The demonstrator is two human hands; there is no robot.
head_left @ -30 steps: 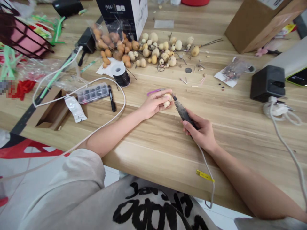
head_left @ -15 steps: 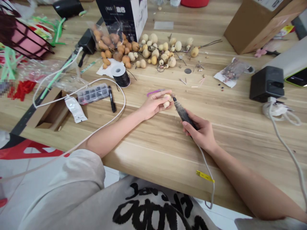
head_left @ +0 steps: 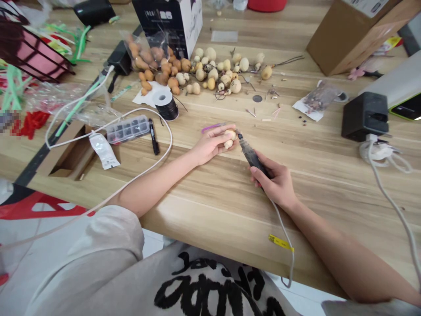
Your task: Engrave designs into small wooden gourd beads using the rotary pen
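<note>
My left hand (head_left: 210,145) rests on the wooden table (head_left: 213,206) and pinches a small pale gourd (head_left: 229,138) between its fingers. My right hand (head_left: 278,182) grips a dark pen-shaped corded tool (head_left: 251,156). The tool's tip touches the top of the gourd. A grey cord (head_left: 286,245) with a yellow tag runs from the tool over the table's near edge.
A pile of small gourds (head_left: 197,72) lies farther back, with a black thread spool (head_left: 167,104), a compartment box (head_left: 127,128) and a black marker (head_left: 153,136). A white cable (head_left: 141,169) loops at left. A black adapter (head_left: 365,115) and cardboard box (head_left: 351,33) sit at right.
</note>
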